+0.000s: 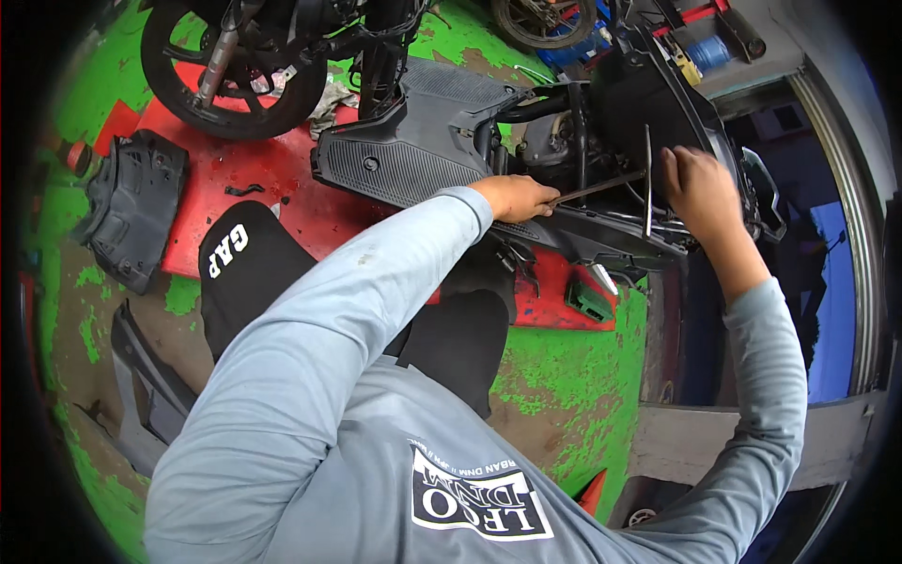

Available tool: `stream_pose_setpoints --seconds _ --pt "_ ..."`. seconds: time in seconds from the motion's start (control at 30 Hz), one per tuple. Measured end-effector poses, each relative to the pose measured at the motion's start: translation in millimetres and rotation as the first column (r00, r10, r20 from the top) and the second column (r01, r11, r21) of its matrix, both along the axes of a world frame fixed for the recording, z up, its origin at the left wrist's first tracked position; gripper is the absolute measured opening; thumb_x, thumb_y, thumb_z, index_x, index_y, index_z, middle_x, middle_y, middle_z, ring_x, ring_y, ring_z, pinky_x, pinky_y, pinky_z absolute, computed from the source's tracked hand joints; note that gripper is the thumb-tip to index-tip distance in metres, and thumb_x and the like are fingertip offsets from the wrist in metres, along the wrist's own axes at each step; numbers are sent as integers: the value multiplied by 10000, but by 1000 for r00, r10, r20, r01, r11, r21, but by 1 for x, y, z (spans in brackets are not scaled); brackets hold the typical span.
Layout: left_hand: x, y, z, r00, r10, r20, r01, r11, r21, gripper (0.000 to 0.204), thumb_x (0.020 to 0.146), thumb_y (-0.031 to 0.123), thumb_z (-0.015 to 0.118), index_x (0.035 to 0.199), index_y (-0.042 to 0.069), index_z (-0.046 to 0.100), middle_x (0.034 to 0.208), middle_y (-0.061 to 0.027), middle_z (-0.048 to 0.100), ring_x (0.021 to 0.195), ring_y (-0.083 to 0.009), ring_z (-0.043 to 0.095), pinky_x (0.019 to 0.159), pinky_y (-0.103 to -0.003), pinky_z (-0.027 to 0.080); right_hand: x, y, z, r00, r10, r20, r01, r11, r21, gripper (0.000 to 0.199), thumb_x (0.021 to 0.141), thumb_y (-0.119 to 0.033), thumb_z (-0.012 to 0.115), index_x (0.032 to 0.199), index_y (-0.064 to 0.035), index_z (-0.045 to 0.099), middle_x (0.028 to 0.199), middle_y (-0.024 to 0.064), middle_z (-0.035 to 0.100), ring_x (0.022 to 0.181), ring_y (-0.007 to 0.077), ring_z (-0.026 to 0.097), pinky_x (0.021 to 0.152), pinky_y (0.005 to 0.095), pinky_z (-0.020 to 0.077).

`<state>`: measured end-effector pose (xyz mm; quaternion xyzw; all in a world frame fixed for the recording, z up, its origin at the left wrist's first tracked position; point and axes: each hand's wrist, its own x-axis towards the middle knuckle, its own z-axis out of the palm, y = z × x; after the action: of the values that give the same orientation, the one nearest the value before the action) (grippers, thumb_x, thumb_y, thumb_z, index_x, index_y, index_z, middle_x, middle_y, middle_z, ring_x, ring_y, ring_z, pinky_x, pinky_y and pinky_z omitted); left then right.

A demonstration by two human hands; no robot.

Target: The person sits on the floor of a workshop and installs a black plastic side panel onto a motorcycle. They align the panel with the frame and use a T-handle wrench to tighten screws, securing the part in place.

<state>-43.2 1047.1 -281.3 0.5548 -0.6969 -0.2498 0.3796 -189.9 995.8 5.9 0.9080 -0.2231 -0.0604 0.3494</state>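
One T-handle wrench [647, 179] lies between the fingers, over the scooter [442, 132]: left hand [517, 198] clamped on its far end, right hand [697, 188] curled just beside its crossbar. Spinning seems in hand; another turn wants steadying.

Ribbed dark-grey footboard [404, 150], red platform [221, 141], patchy green-and-brown floor [573, 376]

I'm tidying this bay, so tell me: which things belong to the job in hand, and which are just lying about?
In use, it seems:
T-handled tool, held by the left hand, the right hand near its other end
scooter with exposed frame, beneath the tool

Apparently lying about:
dark moulded part, far left
dark panel, lower left
green object on the red platform
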Motion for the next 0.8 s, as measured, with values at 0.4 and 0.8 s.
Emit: stream_pose_setpoints --seconds 0.4,0.8 --pt "23 56 -79 822 272 500 -204 961 -188 913 722 392 863 1515 139 486 1502 -111 519 1452 -294 431 1167 -597 363 5 4 7 857 454 -243 -404 886 228 394 883 -362 731 1036 1 710 1081 135 741 1051 321 690 884 434 551" --pt "6 56 -107 876 313 367 -233 941 -247 801 731 196 828 1477 107 548 1579 -111 447 1518 -335 335 1258 -616 204 -2 15 -32 897 -103 430 -80 919 386 369 954 -355 741 966 2 645 687 204 650 596 364 655 581 401 495"
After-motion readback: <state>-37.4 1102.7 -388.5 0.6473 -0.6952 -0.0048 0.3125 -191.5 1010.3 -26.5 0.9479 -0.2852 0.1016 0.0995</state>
